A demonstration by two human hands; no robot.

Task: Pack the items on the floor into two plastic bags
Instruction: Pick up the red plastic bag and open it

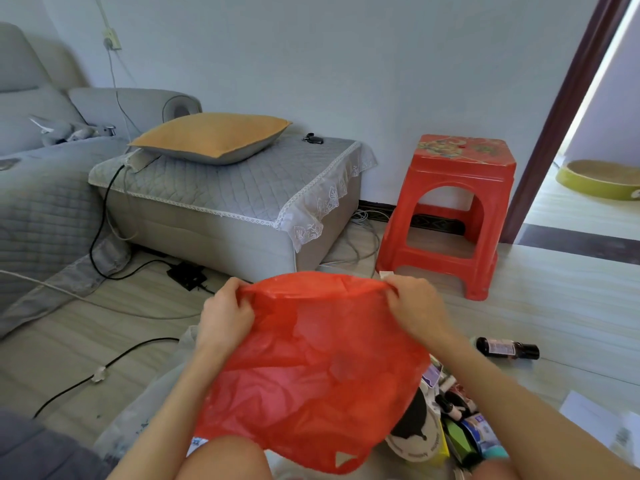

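Both hands pinch the top edge of a red plastic bag (311, 368), left hand (225, 315) at its left corner, right hand (417, 306) at its right, bag held up above the floor (554, 306). Pile of small items (457, 420) lies on floor just right of bag. Dark bottle (507, 348) lies apart, further right. Red stool (453, 209) stands behind.
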